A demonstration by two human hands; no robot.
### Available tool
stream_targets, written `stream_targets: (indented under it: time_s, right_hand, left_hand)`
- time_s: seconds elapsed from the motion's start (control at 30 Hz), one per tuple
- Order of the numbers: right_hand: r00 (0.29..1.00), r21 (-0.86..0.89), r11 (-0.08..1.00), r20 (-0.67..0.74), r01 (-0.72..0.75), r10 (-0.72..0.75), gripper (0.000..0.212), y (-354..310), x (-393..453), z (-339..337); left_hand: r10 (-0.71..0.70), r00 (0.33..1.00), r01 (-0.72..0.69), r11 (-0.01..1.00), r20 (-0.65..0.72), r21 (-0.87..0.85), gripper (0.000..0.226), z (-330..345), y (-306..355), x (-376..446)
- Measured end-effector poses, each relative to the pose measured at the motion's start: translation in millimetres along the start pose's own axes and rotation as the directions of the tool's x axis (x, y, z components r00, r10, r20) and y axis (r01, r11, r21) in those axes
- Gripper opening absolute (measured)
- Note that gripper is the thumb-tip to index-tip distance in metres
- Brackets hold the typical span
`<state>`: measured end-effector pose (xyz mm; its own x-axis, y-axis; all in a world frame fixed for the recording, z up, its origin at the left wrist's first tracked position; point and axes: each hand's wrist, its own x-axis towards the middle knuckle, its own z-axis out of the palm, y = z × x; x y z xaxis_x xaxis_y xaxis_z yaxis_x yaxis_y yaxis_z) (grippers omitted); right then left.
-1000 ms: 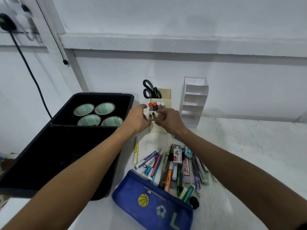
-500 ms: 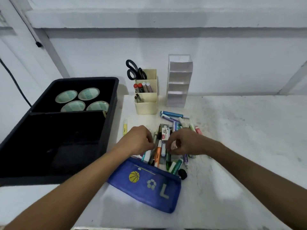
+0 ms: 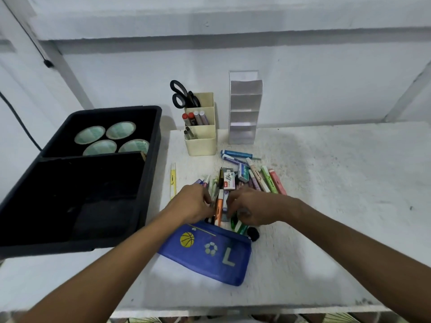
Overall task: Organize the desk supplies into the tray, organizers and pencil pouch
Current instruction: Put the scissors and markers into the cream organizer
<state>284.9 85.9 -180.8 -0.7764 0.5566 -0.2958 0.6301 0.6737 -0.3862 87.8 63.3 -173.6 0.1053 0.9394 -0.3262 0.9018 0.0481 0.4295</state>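
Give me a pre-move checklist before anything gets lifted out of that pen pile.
1. Left hand on the pile of pens: ok.
2. Right hand on the pile: ok.
3. Which item either grip holds: cannot tell, fingers hide it.
4. Blue pencil pouch open: cannot tell.
5. Cream organizer front slot has room: ok.
6. White tiered organizer upright, shelves free: ok.

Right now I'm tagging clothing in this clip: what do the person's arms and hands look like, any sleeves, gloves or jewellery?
Both forearms are bare up to the frame edge, with no sleeves in view. The left hand and right hand are bare: no gloves, and no watch or bracelet at either wrist. Rings cannot be ruled out, since the fingers are partly hidden.
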Motion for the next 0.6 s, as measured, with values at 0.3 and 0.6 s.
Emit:
stream_targets:
  time_s: [0.3,0.6]
  right_hand:
    - [0.998,-0.048,0.999,0.057,0.01,-0.007,0.029,5.1,6.4,-3.6]
    - [0.988,-0.156,0.983,-0.103,0.101,-0.118,0.023,9.7,-1.0,-2.9]
  left_hand:
    - [-0.029,0.998,0.024,0.995,-0.051,-0.094,0.019,-7.3,-5.1,-4.8]
    - [-0.046,0.997,0.038,0.991,-0.06,-0.129,0.004,-13.4,-11.0,-4.5]
